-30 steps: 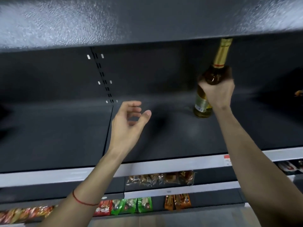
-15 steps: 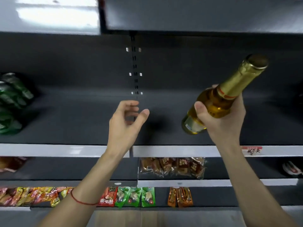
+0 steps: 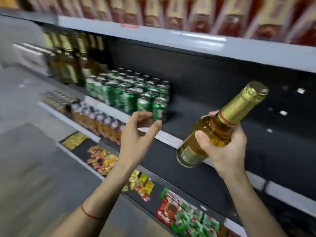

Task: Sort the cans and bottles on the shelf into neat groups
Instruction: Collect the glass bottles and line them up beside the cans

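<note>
My right hand (image 3: 224,147) grips an amber glass bottle (image 3: 212,132) with a gold foil neck, held tilted in the air in front of the dark shelf (image 3: 196,115), cap pointing up and right. My left hand (image 3: 138,134) hovers empty with fingers spread, just in front of the shelf's white front edge. Behind it stands a block of several green cans (image 3: 130,94) on the same shelf. Further left on that shelf stands a group of several gold-topped bottles (image 3: 75,59), blurred.
The shelf above carries a row of red boxed bottles (image 3: 205,12). Below the cans are small orange bottles (image 3: 95,120), and lower shelves hold snack packets (image 3: 102,159) and red-green packets (image 3: 184,212). The aisle floor (image 3: 25,151) lies to the left.
The view has swung left, bringing the cans and gold-topped bottles into sight. My right hand still carries the bottle, lifted off the shelf a second ago. My left hand stays open.
</note>
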The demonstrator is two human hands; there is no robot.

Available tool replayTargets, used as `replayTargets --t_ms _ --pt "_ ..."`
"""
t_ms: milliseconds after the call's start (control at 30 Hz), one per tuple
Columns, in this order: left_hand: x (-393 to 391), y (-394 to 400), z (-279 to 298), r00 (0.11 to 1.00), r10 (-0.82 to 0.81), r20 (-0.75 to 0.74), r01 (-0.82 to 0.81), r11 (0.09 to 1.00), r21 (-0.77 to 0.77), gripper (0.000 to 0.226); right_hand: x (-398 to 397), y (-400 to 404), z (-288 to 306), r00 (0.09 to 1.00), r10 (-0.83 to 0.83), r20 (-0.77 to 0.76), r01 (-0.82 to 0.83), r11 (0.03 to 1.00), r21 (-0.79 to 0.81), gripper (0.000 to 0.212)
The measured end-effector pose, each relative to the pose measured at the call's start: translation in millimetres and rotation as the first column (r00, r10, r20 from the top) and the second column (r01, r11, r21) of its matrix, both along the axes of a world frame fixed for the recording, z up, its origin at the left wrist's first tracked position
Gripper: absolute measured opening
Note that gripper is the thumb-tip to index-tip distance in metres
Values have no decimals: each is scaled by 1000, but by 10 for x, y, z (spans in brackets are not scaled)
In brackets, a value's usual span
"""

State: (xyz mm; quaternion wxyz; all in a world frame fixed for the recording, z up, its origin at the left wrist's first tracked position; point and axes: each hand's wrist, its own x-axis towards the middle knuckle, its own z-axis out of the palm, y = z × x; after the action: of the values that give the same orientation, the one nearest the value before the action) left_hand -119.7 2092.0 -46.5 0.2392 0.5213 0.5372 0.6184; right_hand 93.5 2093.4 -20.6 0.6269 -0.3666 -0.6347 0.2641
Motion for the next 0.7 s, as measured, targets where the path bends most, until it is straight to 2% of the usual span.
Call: replayTargets --t_ms 200,333,500,700 --pt "-1321 -163 1 966 254 48 -255 967 5 25 -1406 387 3 959 283 15 -282 959 -27 52" --pt "-2017 -76 -37 923 380 52 -380 925 -12 25 -2216 690 -21 922 387 -7 -387 921 -43 52" --pt "-2838 291 -36 896 441 44 -442 897 1 23 -3120 1218 -104 888 459 -32 -460 887 -48 50" --pt "-3726 925 -10 879 476 36 -476 879 -17 27 -4104 1982 -108 881 470 -48 -473 878 -72 50"
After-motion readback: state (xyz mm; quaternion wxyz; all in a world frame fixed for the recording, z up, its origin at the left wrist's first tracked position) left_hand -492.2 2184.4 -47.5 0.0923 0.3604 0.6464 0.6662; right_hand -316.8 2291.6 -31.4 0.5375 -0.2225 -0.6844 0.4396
